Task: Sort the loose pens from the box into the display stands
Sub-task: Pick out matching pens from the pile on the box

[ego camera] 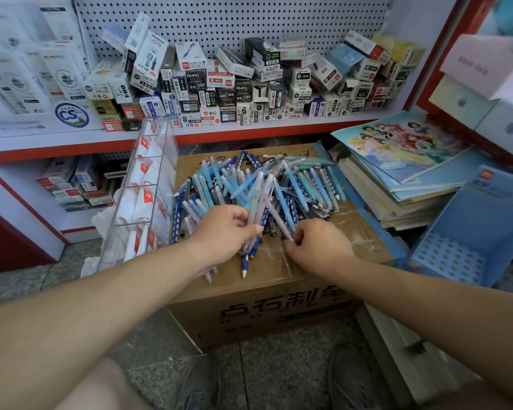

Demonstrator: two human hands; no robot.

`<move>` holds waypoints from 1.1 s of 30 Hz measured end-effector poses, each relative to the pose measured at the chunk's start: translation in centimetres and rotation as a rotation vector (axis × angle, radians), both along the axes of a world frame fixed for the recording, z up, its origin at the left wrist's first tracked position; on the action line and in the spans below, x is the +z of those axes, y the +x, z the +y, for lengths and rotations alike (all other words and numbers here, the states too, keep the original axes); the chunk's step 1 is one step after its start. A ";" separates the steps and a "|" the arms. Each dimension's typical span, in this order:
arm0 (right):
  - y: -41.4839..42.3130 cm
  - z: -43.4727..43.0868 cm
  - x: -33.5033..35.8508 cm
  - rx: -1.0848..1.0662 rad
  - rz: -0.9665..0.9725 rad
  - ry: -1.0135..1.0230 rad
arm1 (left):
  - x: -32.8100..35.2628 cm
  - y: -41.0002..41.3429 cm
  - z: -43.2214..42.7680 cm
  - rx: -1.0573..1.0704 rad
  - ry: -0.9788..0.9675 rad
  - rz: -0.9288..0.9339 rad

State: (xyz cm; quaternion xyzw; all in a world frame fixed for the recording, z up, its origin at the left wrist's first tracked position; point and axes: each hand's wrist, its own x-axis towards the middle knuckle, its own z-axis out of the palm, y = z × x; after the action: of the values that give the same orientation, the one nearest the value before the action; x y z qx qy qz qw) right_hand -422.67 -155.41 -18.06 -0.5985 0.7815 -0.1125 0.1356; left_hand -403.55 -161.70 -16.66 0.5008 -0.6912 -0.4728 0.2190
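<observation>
Left hand (224, 230) is curled round pastel plastic pens (253, 213), axes running away fr fingers; clear acrylic stand (148, 184) is set just left. Right hand (320, 245): fingers curled, grip can't be told.

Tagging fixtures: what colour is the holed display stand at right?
The display stand is light blue; head view shows it best.

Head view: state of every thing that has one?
left hand: grips a bunch of pens at the pile's near edge.
right hand: fingers curled on a lilac pen at its near end.
pen pile: loose, heaped on the carton top.
carton: closed, taped.
clear stand: left of the carton, compartments hold white packets.
blue stand: right of the carton, visible holes empty.
</observation>
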 end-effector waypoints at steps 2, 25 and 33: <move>-0.6 0.2 0.5 -0.043 -0.079 -0.028 | 0.1 0.0 0.1 -0.003 -0.002 0.007; -1.1 -0.5 5.3 -0.090 -0.926 -0.420 | 1.7 -2.5 1.8 -0.183 0.143 0.163; -0.7 -1.9 4.1 -0.098 -1.018 -0.303 | 0.5 -1.5 1.3 -0.149 0.246 0.179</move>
State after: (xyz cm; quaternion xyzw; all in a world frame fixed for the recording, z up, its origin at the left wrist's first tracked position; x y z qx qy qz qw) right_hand -423.39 -157.34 -13.92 -0.4439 0.6188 -0.5064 0.4044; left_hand -405.08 -160.40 -16.12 0.4271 -0.6411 -0.6113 0.1811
